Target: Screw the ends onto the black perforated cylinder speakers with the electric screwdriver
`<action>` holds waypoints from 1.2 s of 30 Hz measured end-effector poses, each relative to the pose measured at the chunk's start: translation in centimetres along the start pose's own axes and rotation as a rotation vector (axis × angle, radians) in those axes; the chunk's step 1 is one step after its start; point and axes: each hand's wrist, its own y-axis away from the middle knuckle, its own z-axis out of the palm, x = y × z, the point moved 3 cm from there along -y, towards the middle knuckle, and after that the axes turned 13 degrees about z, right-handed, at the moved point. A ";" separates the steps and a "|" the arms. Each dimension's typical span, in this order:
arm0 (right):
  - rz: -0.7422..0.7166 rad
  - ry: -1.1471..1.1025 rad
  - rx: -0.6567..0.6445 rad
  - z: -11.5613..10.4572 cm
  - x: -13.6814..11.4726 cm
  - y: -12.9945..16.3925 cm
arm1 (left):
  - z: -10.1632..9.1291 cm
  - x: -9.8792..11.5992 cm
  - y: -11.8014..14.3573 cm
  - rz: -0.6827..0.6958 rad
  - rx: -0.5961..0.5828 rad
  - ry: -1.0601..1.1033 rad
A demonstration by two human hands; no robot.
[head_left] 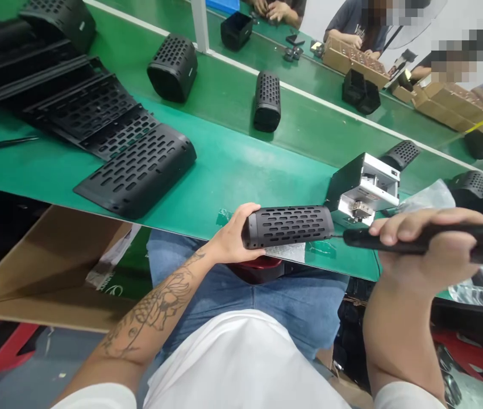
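A black cylindrical speaker shell (pixel 287 226), perforated with rows of oblong slots, is held at its left end in the closed grip of the left hand (pixel 233 236), just below the centre of the frame at the near edge of the green surface (pixel 233 165). Its long axis lies almost horizontal across the frame, its right end pointing at the tip of a black powered screwdriver (pixel 429 238), around which the right hand (pixel 433 250) is closed at the right edge. No brand or writing can be read on the shell or tool.
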 end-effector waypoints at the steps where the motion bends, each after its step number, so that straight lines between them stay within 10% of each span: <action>1: 0.013 -0.056 -0.108 1.7 -0.5 0.9 | 0.0 0.0 -0.1 -0.005 0.006 0.013; 5: 0.082 -0.145 -0.372 8.3 -0.4 3.8 | 0.3 0.1 -0.4 -0.004 0.035 0.039; 11: 0.118 -0.131 -0.444 13.1 2.3 4.0 | 0.5 0.7 -0.7 -0.088 0.009 0.054; 36: 0.298 -0.038 -0.674 12.6 7.7 5.2 | 0.4 0.6 -0.8 -0.068 0.051 -0.019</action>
